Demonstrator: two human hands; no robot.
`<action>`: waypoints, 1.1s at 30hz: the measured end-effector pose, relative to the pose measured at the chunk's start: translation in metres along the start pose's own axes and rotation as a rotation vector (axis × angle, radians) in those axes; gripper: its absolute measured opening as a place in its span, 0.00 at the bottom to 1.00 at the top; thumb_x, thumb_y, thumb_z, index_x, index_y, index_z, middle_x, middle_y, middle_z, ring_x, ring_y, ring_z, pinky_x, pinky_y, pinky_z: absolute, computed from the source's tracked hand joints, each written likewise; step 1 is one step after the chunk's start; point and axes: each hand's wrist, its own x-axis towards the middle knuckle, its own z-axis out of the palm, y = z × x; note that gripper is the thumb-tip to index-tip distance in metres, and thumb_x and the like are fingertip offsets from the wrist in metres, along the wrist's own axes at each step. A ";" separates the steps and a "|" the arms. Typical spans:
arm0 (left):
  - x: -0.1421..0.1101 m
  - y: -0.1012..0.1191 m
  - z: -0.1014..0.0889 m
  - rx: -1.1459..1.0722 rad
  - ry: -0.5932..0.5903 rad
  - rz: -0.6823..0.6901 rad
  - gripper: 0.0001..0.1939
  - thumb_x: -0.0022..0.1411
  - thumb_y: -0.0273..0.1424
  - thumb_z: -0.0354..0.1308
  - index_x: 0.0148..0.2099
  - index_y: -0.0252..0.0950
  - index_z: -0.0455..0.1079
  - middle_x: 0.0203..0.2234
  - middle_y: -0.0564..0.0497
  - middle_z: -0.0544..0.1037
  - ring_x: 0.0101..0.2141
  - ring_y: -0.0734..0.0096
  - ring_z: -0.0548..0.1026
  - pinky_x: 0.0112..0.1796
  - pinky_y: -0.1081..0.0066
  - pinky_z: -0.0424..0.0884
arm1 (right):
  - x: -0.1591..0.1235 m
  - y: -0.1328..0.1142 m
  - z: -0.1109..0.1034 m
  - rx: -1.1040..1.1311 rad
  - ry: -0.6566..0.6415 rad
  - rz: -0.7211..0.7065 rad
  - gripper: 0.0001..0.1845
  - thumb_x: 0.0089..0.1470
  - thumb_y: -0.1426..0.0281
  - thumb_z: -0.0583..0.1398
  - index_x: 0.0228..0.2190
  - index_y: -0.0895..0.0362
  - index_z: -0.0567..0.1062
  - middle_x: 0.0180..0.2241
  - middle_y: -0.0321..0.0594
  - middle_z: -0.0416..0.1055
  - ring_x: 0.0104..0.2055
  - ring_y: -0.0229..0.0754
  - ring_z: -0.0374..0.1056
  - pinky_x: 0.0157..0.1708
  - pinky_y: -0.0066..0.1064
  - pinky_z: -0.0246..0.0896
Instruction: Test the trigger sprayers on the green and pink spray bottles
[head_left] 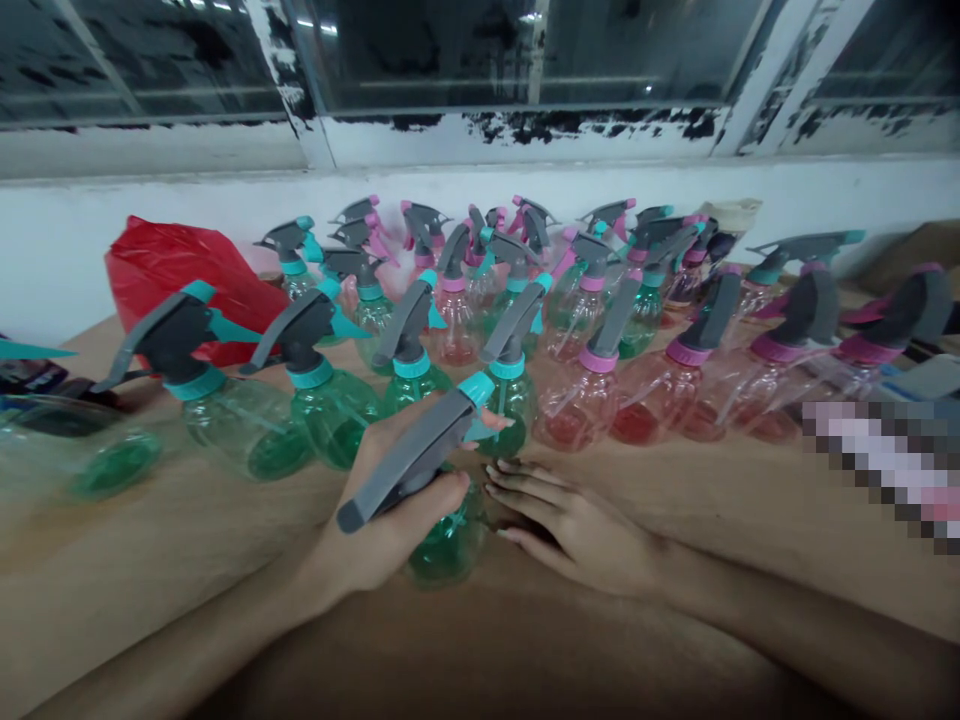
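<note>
My left hand (382,520) is closed round the neck of a green spray bottle (448,535) with a grey trigger head (409,455) and a teal nozzle; the bottle stands on the wooden table (150,560). Just right of that bottle, my right hand (570,520) lies on the table with its fingers stretched out, the fingertips touching the bottle's base. Right behind stand rows of several more spray bottles: green ones (330,400) with teal collars on the left, pink ones (577,400) with pink collars on the right.
A red plastic bag (165,265) lies at the back left against the white wall. More bottles lean at the far left (90,450) and far right (862,350). A blurred patch (885,460) covers something at the right edge. Windows run above the wall.
</note>
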 end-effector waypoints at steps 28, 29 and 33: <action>0.005 0.004 0.002 -0.132 -0.046 0.051 0.21 0.52 0.23 0.50 0.49 0.43 0.64 0.39 0.54 0.76 0.32 0.70 0.76 0.36 0.70 0.73 | -0.005 -0.001 0.007 -0.140 -0.006 -0.018 0.21 0.61 0.67 0.50 0.52 0.62 0.65 0.56 0.43 0.61 0.61 0.43 0.52 0.59 0.40 0.50; 0.005 0.004 0.003 -0.131 -0.042 0.050 0.20 0.52 0.23 0.51 0.48 0.42 0.65 0.37 0.54 0.76 0.32 0.69 0.76 0.35 0.70 0.72 | -0.005 -0.001 0.007 -0.136 -0.002 -0.017 0.21 0.60 0.67 0.50 0.52 0.61 0.65 0.57 0.43 0.61 0.61 0.43 0.52 0.59 0.40 0.51; 0.004 0.004 0.001 -0.132 -0.022 0.047 0.18 0.50 0.22 0.52 0.44 0.43 0.68 0.37 0.54 0.76 0.34 0.67 0.75 0.35 0.69 0.72 | -0.006 0.000 0.006 -0.116 0.019 -0.016 0.20 0.60 0.67 0.51 0.52 0.60 0.65 0.56 0.42 0.62 0.60 0.43 0.52 0.59 0.40 0.51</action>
